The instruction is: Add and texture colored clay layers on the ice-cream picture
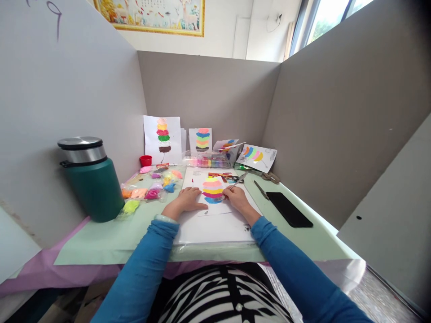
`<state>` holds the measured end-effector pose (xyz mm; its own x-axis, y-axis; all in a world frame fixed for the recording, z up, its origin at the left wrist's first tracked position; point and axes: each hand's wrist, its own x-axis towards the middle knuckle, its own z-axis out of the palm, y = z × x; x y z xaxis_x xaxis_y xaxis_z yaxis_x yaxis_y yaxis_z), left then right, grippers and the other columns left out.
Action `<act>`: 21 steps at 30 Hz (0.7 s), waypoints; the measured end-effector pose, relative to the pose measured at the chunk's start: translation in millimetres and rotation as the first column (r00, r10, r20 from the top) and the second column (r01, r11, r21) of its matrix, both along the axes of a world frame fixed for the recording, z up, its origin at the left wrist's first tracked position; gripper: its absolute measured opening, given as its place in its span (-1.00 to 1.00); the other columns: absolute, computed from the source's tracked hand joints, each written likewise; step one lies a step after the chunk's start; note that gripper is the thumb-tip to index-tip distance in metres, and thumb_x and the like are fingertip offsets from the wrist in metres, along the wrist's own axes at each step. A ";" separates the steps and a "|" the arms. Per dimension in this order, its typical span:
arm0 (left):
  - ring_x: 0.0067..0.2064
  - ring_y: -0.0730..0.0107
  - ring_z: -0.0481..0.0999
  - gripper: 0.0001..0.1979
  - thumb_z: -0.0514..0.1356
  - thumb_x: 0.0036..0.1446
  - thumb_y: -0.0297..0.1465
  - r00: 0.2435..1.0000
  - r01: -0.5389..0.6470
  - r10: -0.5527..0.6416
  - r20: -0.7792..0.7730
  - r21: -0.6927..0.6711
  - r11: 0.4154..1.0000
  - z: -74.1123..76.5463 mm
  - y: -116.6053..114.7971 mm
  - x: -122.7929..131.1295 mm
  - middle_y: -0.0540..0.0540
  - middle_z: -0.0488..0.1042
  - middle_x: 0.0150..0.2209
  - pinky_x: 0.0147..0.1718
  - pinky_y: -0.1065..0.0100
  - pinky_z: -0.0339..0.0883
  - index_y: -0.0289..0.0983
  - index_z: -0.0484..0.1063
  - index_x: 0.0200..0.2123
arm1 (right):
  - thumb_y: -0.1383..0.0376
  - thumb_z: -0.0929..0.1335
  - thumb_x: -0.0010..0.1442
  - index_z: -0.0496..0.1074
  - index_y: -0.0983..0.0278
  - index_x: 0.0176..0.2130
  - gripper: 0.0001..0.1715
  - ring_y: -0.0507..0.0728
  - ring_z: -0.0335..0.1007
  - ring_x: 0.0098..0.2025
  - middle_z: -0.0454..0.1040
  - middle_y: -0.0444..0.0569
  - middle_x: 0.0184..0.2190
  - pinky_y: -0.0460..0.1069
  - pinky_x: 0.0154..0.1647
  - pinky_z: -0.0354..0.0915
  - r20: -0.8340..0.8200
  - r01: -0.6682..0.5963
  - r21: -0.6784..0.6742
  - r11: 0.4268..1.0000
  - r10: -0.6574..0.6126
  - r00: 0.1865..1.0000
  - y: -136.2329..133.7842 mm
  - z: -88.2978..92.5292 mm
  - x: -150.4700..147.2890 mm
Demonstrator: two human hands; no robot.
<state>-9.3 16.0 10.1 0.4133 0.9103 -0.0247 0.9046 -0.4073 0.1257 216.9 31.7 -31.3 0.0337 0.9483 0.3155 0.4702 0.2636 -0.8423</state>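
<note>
On the white card point(208, 211) before me is a lantern-like shape of stacked clay bands point(213, 188) in yellow, pink, orange, magenta and blue. My left hand point(188, 199) lies flat at the card's left side, fingers stretched out and thumb pointing toward the blue band. At the right edge of the shape, my right hand point(235, 197) pinches a slim grey pen-like tool point(241, 177), which slants up and to the right. Its working tip is hidden by the fingers. Under the card lies a larger white sheet point(215, 231).
Bags of coloured clay point(153, 194) and a green bottle point(96, 188) stand left. A black phone point(289, 209) and a knife-like tool point(261, 190) lie right. Behind are a clear case point(208, 160), scissors point(238, 179) and finished cards point(162, 141). Partitions enclose three sides.
</note>
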 end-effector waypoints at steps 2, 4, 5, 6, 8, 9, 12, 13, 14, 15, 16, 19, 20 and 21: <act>0.36 0.03 0.07 -0.24 0.17 0.05 0.06 1.000 0.005 -0.005 0.005 -0.002 1.000 -0.4 0.4 -0.4 -0.21 0.16 0.34 0.28 0.13 -0.02 -0.22 0.25 0.24 | 0.23 0.27 0.00 0.45 0.26 -0.61 -0.73 0.09 0.41 -0.42 0.51 -0.08 -0.57 -0.07 -0.30 0.23 0.045 0.075 -0.004 0.997 -0.075 0.996 0.3 1.3 5.6; 0.36 0.03 0.07 -0.24 0.16 0.05 0.06 1.000 0.008 -0.008 0.009 -0.003 1.000 -1.5 1.6 -1.0 -0.21 0.15 0.34 0.28 0.11 -0.02 -0.22 0.25 0.24 | 0.26 0.26 -0.01 0.46 0.26 -0.59 -0.74 0.10 0.42 -0.41 0.50 -0.07 -0.58 -0.07 -0.29 0.22 0.084 0.159 -0.003 0.987 -0.158 0.984 -0.7 3.2 11.5; 0.36 0.02 0.07 -0.24 0.16 0.05 0.06 1.000 0.009 -0.009 0.010 -0.002 1.000 -2.1 2.2 -1.3 -0.20 0.15 0.34 0.29 0.11 -0.03 -0.22 0.25 0.24 | 0.27 0.25 -0.01 0.47 0.26 -0.58 -0.74 0.10 0.42 -0.40 0.50 -0.07 -0.59 -0.07 -0.29 0.22 0.093 0.191 0.003 0.981 -0.191 0.977 -1.6 4.1 13.5; 0.36 0.02 0.06 -0.23 0.17 0.05 0.07 1.000 0.010 -0.010 0.010 -0.002 1.000 -2.6 2.8 -1.5 -0.20 0.15 0.34 0.29 0.11 -0.04 -0.22 0.25 0.24 | 0.27 0.25 0.00 0.48 0.26 -0.57 -0.74 0.10 0.43 -0.40 0.50 -0.07 -0.60 -0.07 -0.30 0.22 0.088 0.210 0.013 0.978 -0.211 0.974 -2.7 4.9 14.6; 0.36 0.03 0.06 -0.24 0.17 0.05 0.07 1.000 0.010 -0.010 0.010 -0.002 1.000 -3.0 3.2 -1.7 -0.20 0.15 0.34 0.29 0.11 -0.04 -0.21 0.26 0.23 | 0.26 0.25 0.00 0.47 0.25 -0.57 -0.74 0.10 0.43 -0.40 0.50 -0.07 -0.59 -0.07 -0.30 0.23 0.038 0.194 0.042 0.980 -0.195 0.980 -5.1 5.6 13.2; 0.36 0.03 0.06 -0.24 0.17 0.05 0.06 1.000 0.011 -0.011 0.011 -0.001 1.000 -2.8 3.1 -1.6 -0.20 0.15 0.34 0.29 0.11 -0.04 -0.21 0.26 0.23 | 0.24 0.25 0.00 0.47 0.25 -0.57 -0.73 0.10 0.43 -0.41 0.51 -0.08 -0.58 -0.08 -0.31 0.23 0.006 0.158 0.057 0.986 -0.159 0.987 -6.2 5.5 11.0; 0.36 0.02 0.07 -0.24 0.16 0.05 0.06 1.000 0.014 -0.014 0.012 -0.004 1.000 -1.8 1.9 -1.3 -0.21 0.15 0.34 0.28 0.11 -0.04 -0.22 0.26 0.23 | 0.20 0.26 0.03 0.45 0.25 -0.59 -0.71 0.08 0.42 -0.42 0.51 -0.09 -0.55 -0.08 -0.30 0.24 -0.018 0.019 0.076 0.997 -0.017 1.000 -7.9 4.9 2.4; 0.36 0.01 0.07 -0.23 0.16 0.05 0.07 1.000 0.013 -0.012 0.013 -0.004 1.000 -1.6 1.6 -1.2 -0.22 0.15 0.34 0.28 0.11 -0.04 -0.23 0.26 0.24 | 0.20 0.26 0.04 0.44 0.25 -0.59 -0.70 0.08 0.42 -0.42 0.52 -0.09 -0.55 -0.08 -0.30 0.24 0.003 -0.010 0.072 0.997 0.010 1.000 -7.9 4.7 0.3; 0.36 0.01 0.07 -0.23 0.16 0.05 0.07 1.000 0.010 -0.010 0.013 -0.003 1.000 -1.6 1.4 -1.1 -0.22 0.16 0.34 0.28 0.10 -0.04 -0.23 0.26 0.24 | 0.21 0.25 0.05 0.44 0.25 -0.60 -0.69 0.08 0.42 -0.42 0.52 -0.09 -0.55 -0.08 -0.30 0.24 0.030 -0.019 0.062 0.998 0.017 0.999 -7.7 4.7 -0.7; 0.36 0.01 0.07 -0.23 0.16 0.05 0.07 1.000 0.010 -0.010 0.013 0.000 1.000 -1.7 1.5 -1.1 -0.22 0.16 0.34 0.28 0.10 -0.04 -0.22 0.26 0.23 | 0.23 0.25 0.05 0.44 0.25 -0.61 -0.69 0.08 0.42 -0.41 0.52 -0.08 -0.55 -0.08 -0.30 0.23 0.057 -0.004 0.049 0.999 0.001 0.998 -7.2 4.8 -0.5; 0.36 0.01 0.07 -0.24 0.16 0.05 0.07 1.000 0.010 -0.010 0.013 0.004 1.000 -2.0 1.7 -1.2 -0.21 0.17 0.33 0.28 0.10 -0.03 -0.21 0.26 0.23 | 0.25 0.25 0.05 0.44 0.25 -0.61 -0.70 0.09 0.42 -0.41 0.52 -0.07 -0.55 -0.07 -0.29 0.23 0.084 0.028 0.039 0.999 -0.032 0.996 -6.7 4.9 0.8; 0.35 0.01 0.08 -0.25 0.17 0.05 0.07 1.000 0.014 -0.014 0.010 0.010 1.000 -3.0 2.7 -1.6 -0.21 0.17 0.33 0.28 0.10 -0.01 -0.20 0.26 0.23 | 0.29 0.24 0.05 0.46 0.25 -0.59 -0.70 0.11 0.43 -0.38 0.53 -0.03 -0.55 -0.06 -0.27 0.22 0.162 0.180 0.046 0.983 -0.185 0.969 -5.9 5.8 8.4; 0.35 0.01 0.08 -0.25 0.17 0.05 0.07 1.000 0.014 -0.014 0.010 0.008 1.000 -3.0 2.8 -1.6 -0.21 0.17 0.33 0.28 0.10 -0.01 -0.21 0.26 0.23 | 0.30 0.24 0.06 0.47 0.25 -0.58 -0.71 0.12 0.44 -0.37 0.53 -0.02 -0.54 -0.05 -0.27 0.21 0.179 0.222 0.062 0.973 -0.229 0.957 -6.1 6.0 10.6; 0.35 0.01 0.08 -0.24 0.17 0.05 0.07 1.000 0.012 -0.012 0.010 0.007 1.000 -2.8 2.8 -1.6 -0.21 0.17 0.33 0.28 0.10 -0.02 -0.22 0.26 0.23 | 0.30 0.24 0.06 0.47 0.26 -0.57 -0.71 0.13 0.44 -0.36 0.53 -0.01 -0.54 -0.05 -0.27 0.21 0.185 0.248 0.077 0.966 -0.258 0.948 -6.6 6.3 11.8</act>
